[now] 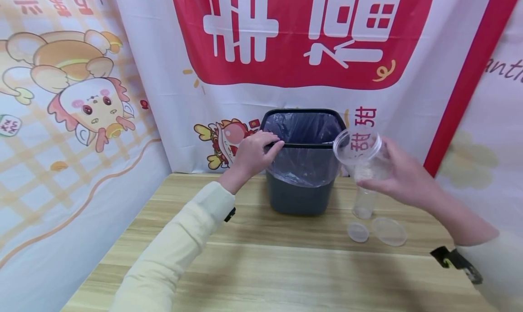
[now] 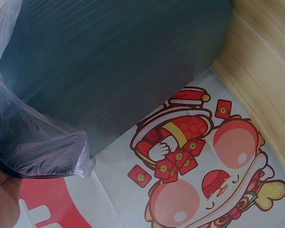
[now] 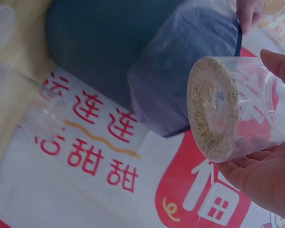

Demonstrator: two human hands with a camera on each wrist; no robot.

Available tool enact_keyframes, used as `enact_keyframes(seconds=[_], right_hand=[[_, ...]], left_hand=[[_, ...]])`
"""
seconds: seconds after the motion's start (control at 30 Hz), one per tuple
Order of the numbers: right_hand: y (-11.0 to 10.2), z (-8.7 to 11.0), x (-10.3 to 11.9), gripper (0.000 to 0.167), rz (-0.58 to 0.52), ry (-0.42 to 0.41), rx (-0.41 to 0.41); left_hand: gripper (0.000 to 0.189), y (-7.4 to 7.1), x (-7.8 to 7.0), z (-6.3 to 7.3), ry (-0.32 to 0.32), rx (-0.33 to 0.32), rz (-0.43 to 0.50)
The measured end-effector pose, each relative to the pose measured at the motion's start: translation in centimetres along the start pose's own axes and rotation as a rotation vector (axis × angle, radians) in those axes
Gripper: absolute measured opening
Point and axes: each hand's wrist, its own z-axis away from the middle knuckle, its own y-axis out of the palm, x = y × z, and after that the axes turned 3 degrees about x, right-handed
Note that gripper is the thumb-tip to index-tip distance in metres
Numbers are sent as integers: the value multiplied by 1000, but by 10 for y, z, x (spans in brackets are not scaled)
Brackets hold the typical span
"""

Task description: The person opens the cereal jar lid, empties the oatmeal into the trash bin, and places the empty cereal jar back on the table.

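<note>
A dark grey trash bin (image 1: 300,200) stands against the back wall, lined with a translucent plastic bag (image 1: 304,166) folded over its black rim. My left hand (image 1: 254,153) grips that rim at its left corner. In my right hand (image 1: 402,180) is a clear plastic jar (image 1: 354,146), tilted with its mouth toward the bin, just right of the rim. Fine tan granules (image 3: 199,97) cover the jar's base in the right wrist view. Only part of the left hand shows at the edge of the left wrist view.
Below the right hand a second clear container (image 1: 363,206) stands on the wooden table (image 1: 261,275). In front of it lie a small round lid (image 1: 358,232) and a larger one (image 1: 389,231). Printed cloths (image 1: 220,94) hang behind and on both sides.
</note>
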Motion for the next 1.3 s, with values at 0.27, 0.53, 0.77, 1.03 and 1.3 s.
enact_keyframes(seconds=[0.27,0.53,0.77,1.03,1.3], right_hand=[[-22,-36,4,94,53,-1,-2],[-35,-70,15,97,106,-18,-36],[-43,-95,25,96,218,-47,-55],[-48,-121,32,106,440,-46,-47],[-37,-140,33,103,627,-147,-38]], left_hand=[[28,-2,0,1,-7,9,-14],[28,-2,-1,0,-4,17,-24],[28,-5,-3,-1,-21,33,-23],[26,-5,-3,-1,-27,46,-21],[26,-6,-3,-2,-38,57,-8]])
